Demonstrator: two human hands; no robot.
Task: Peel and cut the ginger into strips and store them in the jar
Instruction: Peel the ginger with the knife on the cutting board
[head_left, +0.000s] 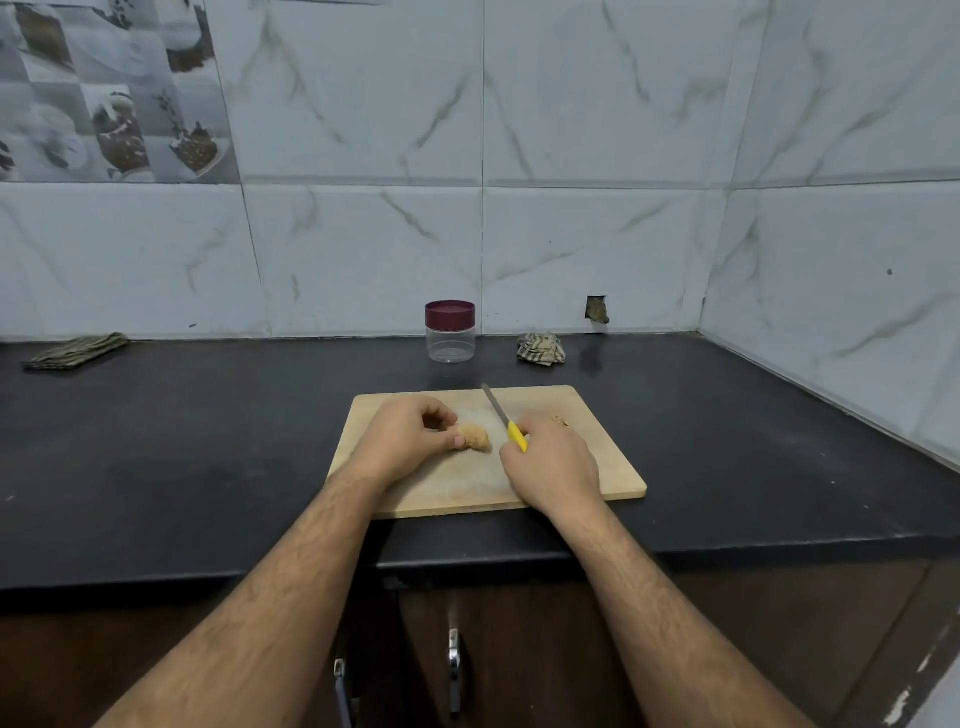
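Ginger (475, 437) apparently pinched by left hand (410, 434), beside knife-holding right hand (553, 462).

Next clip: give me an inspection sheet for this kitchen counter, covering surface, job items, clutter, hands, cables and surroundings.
Surface: black stone countertop, with a pale wooden cutting board near its front edge.
Job's things: tan ginger piece on the board; yellow-handled knife; clear plastic jar with maroon lid standing closed by the wall; a few ginger scraps on the board.
Clutter: folded striped cloth at far left; crumpled checked cloth beside the jar.
Hands: left hand holds the ginger; right hand grips the knife handle.
Cables: nothing seen.
Surroundings: white marble-look wall tiles with a small broken hole; brown cabinet doors below.
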